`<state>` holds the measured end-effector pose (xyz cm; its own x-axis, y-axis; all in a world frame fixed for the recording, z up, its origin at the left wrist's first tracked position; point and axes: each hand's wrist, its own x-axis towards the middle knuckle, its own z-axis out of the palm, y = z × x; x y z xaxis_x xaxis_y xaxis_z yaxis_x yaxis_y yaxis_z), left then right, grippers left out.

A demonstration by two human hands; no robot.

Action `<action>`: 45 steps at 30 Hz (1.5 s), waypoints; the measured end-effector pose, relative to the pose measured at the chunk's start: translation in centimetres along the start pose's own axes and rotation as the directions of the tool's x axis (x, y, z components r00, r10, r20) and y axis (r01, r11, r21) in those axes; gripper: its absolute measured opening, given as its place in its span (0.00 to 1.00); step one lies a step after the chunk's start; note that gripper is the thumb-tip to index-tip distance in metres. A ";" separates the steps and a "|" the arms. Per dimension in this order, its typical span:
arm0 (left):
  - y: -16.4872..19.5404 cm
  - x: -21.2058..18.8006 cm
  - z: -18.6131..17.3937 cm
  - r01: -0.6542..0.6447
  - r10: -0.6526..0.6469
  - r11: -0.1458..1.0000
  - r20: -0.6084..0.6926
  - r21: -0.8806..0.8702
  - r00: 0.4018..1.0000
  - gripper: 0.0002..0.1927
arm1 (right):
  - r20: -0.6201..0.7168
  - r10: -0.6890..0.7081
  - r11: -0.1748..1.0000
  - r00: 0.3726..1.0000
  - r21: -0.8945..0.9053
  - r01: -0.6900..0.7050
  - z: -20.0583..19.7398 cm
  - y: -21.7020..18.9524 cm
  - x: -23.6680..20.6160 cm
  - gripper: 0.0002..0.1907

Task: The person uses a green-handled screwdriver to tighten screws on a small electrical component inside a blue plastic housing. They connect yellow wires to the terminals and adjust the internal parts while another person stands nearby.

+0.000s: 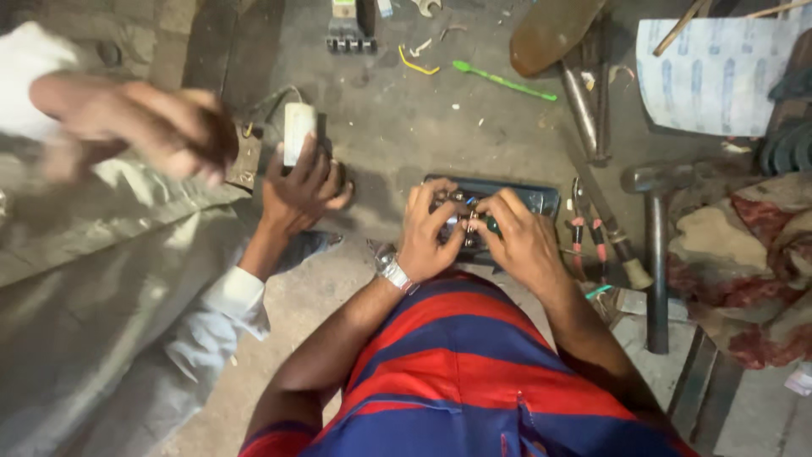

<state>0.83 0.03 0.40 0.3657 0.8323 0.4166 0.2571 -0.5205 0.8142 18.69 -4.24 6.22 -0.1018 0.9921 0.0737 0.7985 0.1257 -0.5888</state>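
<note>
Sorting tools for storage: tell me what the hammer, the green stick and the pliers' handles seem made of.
Hammer: dull grey metal head and shaft, likely steel, no shine.
Green stick: probably plastic, bright uniform colour, thin.
Pliers: handles in red sleeves, probably rubber or plastic; the jaw end is dark metal.

We are viewing through one head-worn camera, looking steeply down and forward over the wearer's red-and-blue striped shirt [474,372] onto the grey concrete floor [397,118]. It is sitting close, at arm's length from the work, with a co-worker's pale sleeve [228,305] entering at left.
</note>
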 end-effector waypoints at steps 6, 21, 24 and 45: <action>-0.2 -0.1 0.1 0.003 -0.003 1.000 0.009 0.011 1.000 0.10 | -0.025 0.009 0.999 1.000 -0.044 -0.010 0.5 -0.2 0.4 0.07; 0.1 0.1 -0.4 0.010 -0.010 1.000 0.021 0.013 1.000 0.11 | 0.020 -0.042 0.999 0.999 0.015 0.041 -0.8 -0.8 0.4 0.08; 0.1 0.1 -0.5 0.017 -0.017 1.000 0.025 0.004 1.000 0.11 | 0.025 -0.043 0.999 0.999 -0.009 0.044 -0.9 -0.9 0.3 0.06; 0.5 0.5 -0.5 0.026 -0.031 0.996 0.059 0.090 0.998 0.36 | -0.662 0.265 0.337 0.702 0.745 0.575 -2.9 0.4 -7.0 0.16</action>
<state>0.69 0.26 1.19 0.4098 0.8355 0.3661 0.3458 -0.5137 0.7852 21.43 -11.18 7.77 0.5324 0.7301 0.4284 -0.2315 0.6124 -0.7559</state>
